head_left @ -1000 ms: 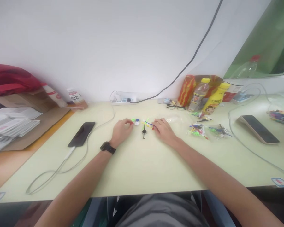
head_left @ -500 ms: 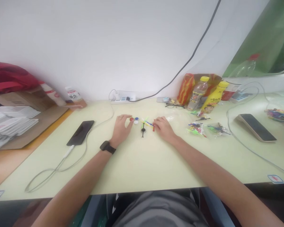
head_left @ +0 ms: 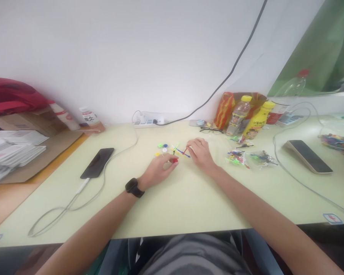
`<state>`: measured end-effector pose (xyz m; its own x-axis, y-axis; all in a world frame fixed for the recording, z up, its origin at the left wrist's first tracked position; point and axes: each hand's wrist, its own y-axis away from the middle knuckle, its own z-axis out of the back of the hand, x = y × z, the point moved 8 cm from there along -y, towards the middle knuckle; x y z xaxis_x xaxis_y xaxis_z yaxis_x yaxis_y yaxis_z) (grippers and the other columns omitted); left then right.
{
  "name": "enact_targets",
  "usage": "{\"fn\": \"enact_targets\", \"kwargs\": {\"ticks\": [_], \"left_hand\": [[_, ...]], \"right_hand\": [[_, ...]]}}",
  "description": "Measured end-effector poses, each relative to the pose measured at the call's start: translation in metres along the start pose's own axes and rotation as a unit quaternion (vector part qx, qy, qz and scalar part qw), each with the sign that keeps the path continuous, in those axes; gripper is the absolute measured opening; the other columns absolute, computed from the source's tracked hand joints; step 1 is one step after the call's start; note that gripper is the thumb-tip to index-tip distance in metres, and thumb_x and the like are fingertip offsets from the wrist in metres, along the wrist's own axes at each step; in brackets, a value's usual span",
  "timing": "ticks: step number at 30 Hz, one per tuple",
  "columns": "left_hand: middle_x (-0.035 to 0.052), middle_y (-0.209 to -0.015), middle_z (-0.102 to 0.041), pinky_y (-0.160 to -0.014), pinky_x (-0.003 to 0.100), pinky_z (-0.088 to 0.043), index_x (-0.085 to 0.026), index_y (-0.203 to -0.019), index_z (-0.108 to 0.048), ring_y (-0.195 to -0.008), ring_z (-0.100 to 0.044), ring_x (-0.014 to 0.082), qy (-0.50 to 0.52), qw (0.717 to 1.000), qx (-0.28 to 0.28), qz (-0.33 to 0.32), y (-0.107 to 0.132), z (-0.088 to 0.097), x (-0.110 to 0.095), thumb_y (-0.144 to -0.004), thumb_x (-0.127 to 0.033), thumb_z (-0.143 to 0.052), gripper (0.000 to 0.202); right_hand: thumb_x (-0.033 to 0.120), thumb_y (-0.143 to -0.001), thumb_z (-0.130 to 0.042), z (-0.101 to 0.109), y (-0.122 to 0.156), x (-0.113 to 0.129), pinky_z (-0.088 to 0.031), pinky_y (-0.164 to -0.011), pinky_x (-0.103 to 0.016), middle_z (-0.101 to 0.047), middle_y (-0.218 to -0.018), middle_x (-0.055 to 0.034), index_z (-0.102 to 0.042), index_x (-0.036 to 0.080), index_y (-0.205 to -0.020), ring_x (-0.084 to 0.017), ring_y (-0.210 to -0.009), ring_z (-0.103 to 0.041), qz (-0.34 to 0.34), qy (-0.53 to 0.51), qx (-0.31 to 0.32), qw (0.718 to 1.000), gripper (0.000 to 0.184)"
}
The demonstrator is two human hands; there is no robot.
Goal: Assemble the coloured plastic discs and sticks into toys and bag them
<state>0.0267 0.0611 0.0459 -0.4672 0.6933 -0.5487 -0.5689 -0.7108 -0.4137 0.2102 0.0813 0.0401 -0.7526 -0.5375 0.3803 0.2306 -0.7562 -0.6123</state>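
My left hand (head_left: pixel 159 168) pinches a small red plastic disc (head_left: pixel 175 160) between thumb and fingers. My right hand (head_left: pixel 200 153) has its fingertips closed on the upper end of a thin red plastic stick (head_left: pixel 185 151). Between the hands, several thin sticks lie on the table, among them a blue stick (head_left: pixel 184 153) and a light green stick (head_left: pixel 176 146); the black one is partly hidden by my left hand. Just beyond that hand are a green disc (head_left: pixel 160 145), a blue disc (head_left: pixel 165 145), a white disc (head_left: pixel 164 150) and a yellow disc (head_left: pixel 157 154).
Small bags of coloured pieces (head_left: pixel 236 157) lie right of my right arm. Behind them stand a yellow bottle (head_left: pixel 255 121), a clear bottle (head_left: pixel 238 116) and glasses (head_left: pixel 211 130). A phone (head_left: pixel 97 163) with its cable lies left; another device (head_left: pixel 310 156) sits right.
My left hand has come right and nearer, taking the red disc away from the other discs. My right hand has tilted the red stick.
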Motion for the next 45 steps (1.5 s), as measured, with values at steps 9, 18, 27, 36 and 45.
{"fn": "enact_targets", "kwargs": {"ticks": [9,18,27,36,45], "left_hand": [[0.0048,-0.112,-0.076,-0.095,0.036,-0.056,-0.025,-0.114,-0.073,-0.101,-0.072,0.0225,0.038,0.999,-0.004,0.033,-0.007,-0.004,0.014,-0.102,-0.039,-0.057,0.024],[0.0093,-0.105,-0.077,-0.084,0.037,-0.062,-0.019,-0.117,-0.072,-0.09,-0.076,0.0239,0.317,0.933,0.0,0.168,0.005,-0.025,0.019,-0.089,-0.045,-0.078,0.039],[0.0119,-0.117,-0.077,-0.1,0.045,-0.06,-0.018,-0.115,-0.073,-0.109,-0.074,0.0288,0.369,0.915,0.006,0.165,0.006,-0.031,0.008,-0.082,-0.042,-0.085,0.042],[0.0104,-0.119,-0.076,-0.104,0.045,-0.059,-0.019,-0.115,-0.076,-0.113,-0.072,0.0283,0.346,0.93,0.009,0.124,0.004,-0.029,-0.002,-0.091,-0.04,-0.077,0.031],[0.009,-0.112,-0.077,-0.101,0.044,-0.061,-0.02,-0.112,-0.074,-0.105,-0.073,0.0249,0.278,0.956,-0.003,0.09,0.005,-0.023,-0.009,-0.094,-0.039,-0.072,0.026]], "right_hand": [[0.032,-0.107,-0.036,0.021,0.016,-0.001,-0.046,-0.084,-0.037,-0.062,-0.096,-0.0074,-0.052,0.022,-0.103,-0.024,-0.088,-0.057,-0.065,-0.153,0.025,0.986,0.019],[0.042,-0.104,-0.05,0.016,0.028,0.004,-0.046,-0.07,-0.031,-0.06,-0.091,-0.0028,-0.055,0.022,-0.103,-0.018,-0.079,-0.056,-0.141,-0.3,0.048,0.942,0.021],[0.035,-0.102,-0.054,0.009,0.033,0.031,-0.053,-0.082,-0.034,-0.067,-0.104,-0.0073,-0.069,0.023,-0.12,-0.02,-0.094,-0.065,-0.108,-0.372,0.084,0.918,0.027],[0.029,-0.099,-0.057,0.008,0.037,0.037,-0.056,-0.086,-0.035,-0.072,-0.104,-0.0061,-0.064,0.024,-0.121,-0.021,-0.097,-0.07,-0.089,-0.345,0.087,0.93,0.023],[0.026,-0.098,-0.054,0.007,0.038,0.039,-0.048,-0.066,-0.03,-0.07,-0.085,-0.0019,-0.065,0.024,-0.115,-0.017,-0.071,-0.062,-0.058,-0.249,0.153,0.955,0.02]]}}
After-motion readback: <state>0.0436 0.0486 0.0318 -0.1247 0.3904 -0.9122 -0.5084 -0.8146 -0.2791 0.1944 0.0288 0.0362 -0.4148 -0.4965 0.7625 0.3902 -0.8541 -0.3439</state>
